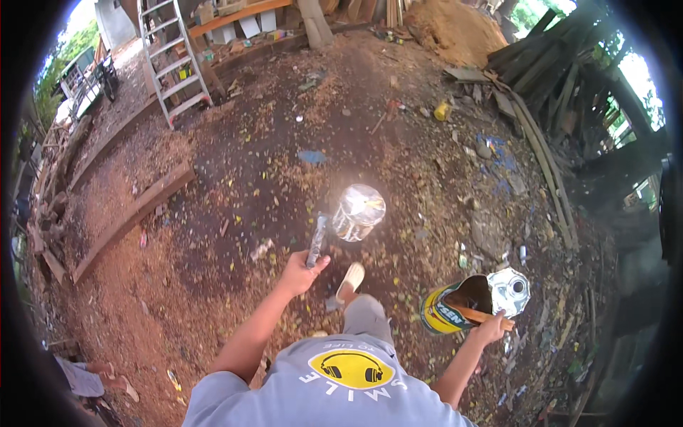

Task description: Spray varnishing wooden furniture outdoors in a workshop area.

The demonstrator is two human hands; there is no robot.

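My left hand (300, 275) is closed round a short grey tool (317, 242), held upright; its exact kind I cannot make out. Just beyond it is a shiny silver metal can (358, 212), with a bright round end facing up. On the right, my right hand (489, 329) grips a wooden bar (475, 314) that lies across the mouth of a yellow and green metal can (440, 310). That can's silver lid (509, 290), with a round spout hole, is folded outward. The can's inside is dark, and I cannot tell what it holds.
An aluminium ladder (174, 67) stands at the far left near a wooden beam (135, 217). Planks (548, 64) are piled at the far right. Leaves and litter cover the ground. Another person's leg (107, 377) shows at lower left. My shoe (351, 279) is near the silver can.
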